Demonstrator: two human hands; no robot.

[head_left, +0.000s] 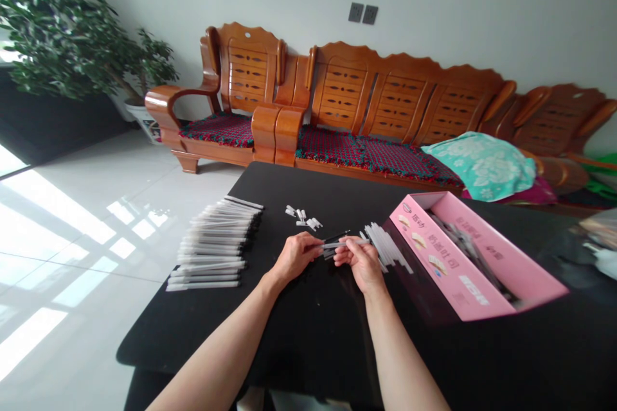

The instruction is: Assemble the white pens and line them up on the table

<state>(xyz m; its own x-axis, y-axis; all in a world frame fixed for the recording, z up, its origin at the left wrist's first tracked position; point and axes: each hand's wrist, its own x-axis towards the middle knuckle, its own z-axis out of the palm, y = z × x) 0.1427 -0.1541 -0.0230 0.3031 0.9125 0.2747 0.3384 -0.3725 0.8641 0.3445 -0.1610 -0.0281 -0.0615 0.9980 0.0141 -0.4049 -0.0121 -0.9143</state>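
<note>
As far as I can verify from the head view, the work is partly complete. Along the left of the table (308, 327), a long row of white pens (212, 241) with dark ends lies side by side; I judge these finished, though blur prevents a count. Outstanding, in my assessment: a small cluster of loose white caps (303, 219) at the far middle, and a bundle of white tubes (387, 245) just right of the hands. Dark pieces (456, 237) lie inside the pink box (431, 250) at right; their type I cannot tell. Between these groups, my left hand (297, 253) pinches one end of a white piece (341, 244), and my right hand (360, 261) pinches the other.
</note>
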